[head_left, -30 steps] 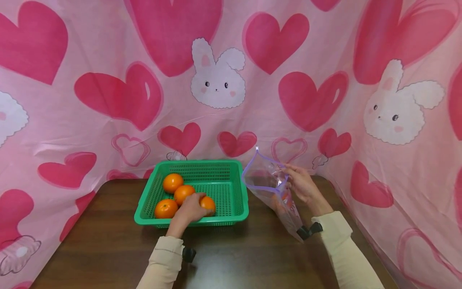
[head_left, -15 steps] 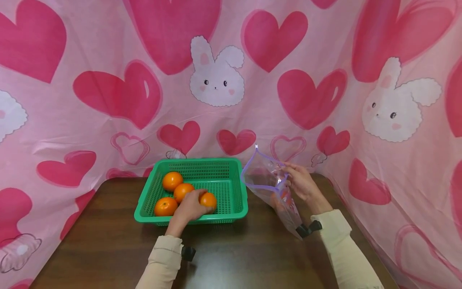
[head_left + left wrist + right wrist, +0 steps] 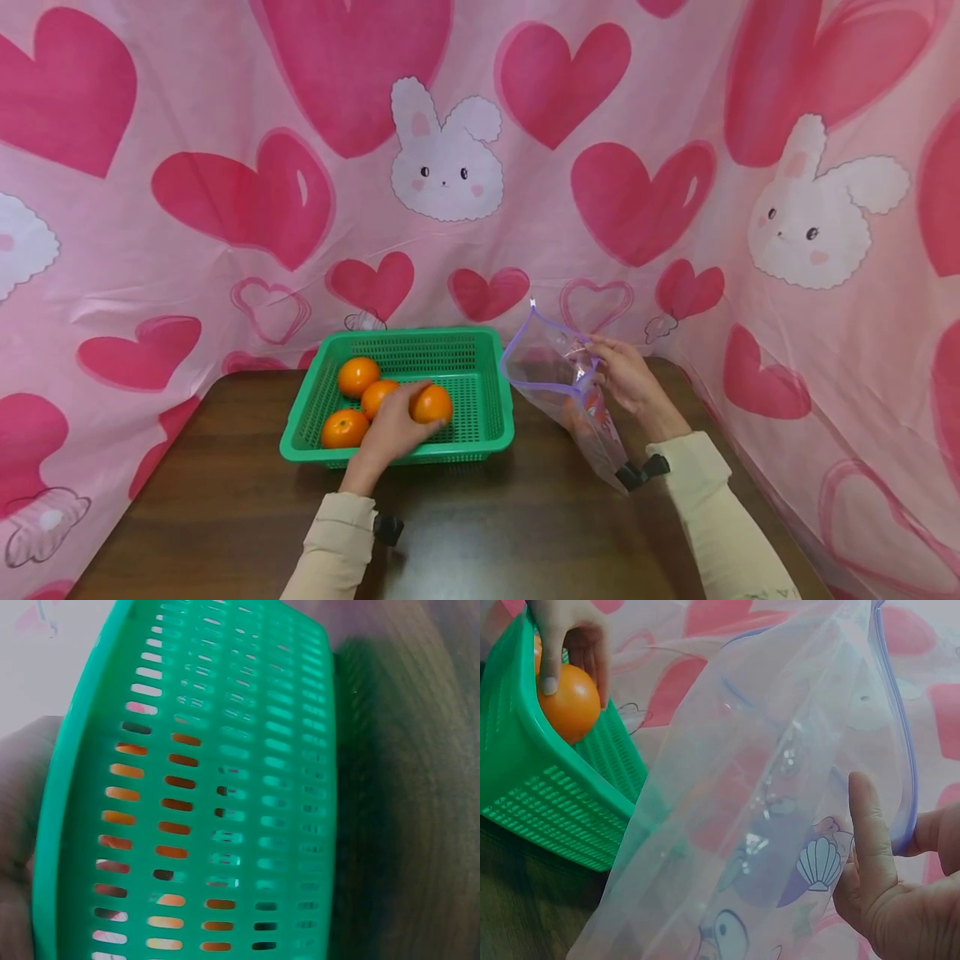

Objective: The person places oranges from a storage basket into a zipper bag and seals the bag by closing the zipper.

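Note:
My left hand [image 3: 396,423] grips an orange [image 3: 432,404] between thumb and fingers inside the green basket [image 3: 495,450]. In the right wrist view that orange [image 3: 571,705] sits level with the basket's rim. Three other oranges lie in the left part of the basket, one of them [image 3: 345,429] at the front. To the right, my right hand [image 3: 630,379] pinches the purple-edged rim of a clear zip bag [image 3: 547,392], whose mouth gapes. An orange-toned shape shows dimly through the bag's side. In the left wrist view the basket wall [image 3: 202,787] hides most of the left hand.
The basket stands on a dark wooden table [image 3: 480,533], near its back edge. Behind and beside the table hangs a pink cloth [image 3: 450,250] with hearts and rabbits. The bag's mouth is close to the basket's right rim.
My left hand has raised the gripped orange slightly, up from the basket floor and away from the front wall. My right hand keeps holding the bag in nearly the same place.

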`<state>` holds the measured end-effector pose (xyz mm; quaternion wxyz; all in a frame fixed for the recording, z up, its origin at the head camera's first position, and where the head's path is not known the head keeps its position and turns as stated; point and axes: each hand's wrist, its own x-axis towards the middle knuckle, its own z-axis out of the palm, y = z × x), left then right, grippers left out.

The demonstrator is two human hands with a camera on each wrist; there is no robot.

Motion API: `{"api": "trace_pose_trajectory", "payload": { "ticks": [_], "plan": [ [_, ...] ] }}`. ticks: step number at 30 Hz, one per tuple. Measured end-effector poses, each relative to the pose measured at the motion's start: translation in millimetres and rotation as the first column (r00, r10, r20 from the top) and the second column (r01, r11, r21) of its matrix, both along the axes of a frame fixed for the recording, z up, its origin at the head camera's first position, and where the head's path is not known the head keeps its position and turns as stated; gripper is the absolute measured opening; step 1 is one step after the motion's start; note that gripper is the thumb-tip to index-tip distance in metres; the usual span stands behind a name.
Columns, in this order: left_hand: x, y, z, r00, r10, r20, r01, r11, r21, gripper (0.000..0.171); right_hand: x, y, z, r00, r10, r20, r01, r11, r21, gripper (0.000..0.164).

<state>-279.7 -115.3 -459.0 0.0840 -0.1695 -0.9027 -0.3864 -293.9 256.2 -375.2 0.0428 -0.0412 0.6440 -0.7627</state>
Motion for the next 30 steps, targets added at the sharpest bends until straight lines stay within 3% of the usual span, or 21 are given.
{"api": "trace_pose_trajectory", "payload": {
  "ticks": [14,19,30],
  "plan": [
    [-0.4,3,26.3,0.997,-0.036,-0.067,0.043,0.994,0.103,0.068,0.9,4,2.2,0.999,0.025,-0.021,-0.023,0.996,0.082,0.039],
    [-1.1,6,36.1,0.989,-0.049,-0.139,0.068,0.988,0.139,0.067,0.0,6,2.4,0.998,0.036,-0.053,-0.029,0.990,0.137,0.045],
    [-4.7,15,57.6,0.968,-0.102,-0.230,0.149,0.969,0.196,0.066,-1.8,4,4.6,0.998,0.042,-0.054,-0.035,0.990,0.135,0.044]
  ]
}}
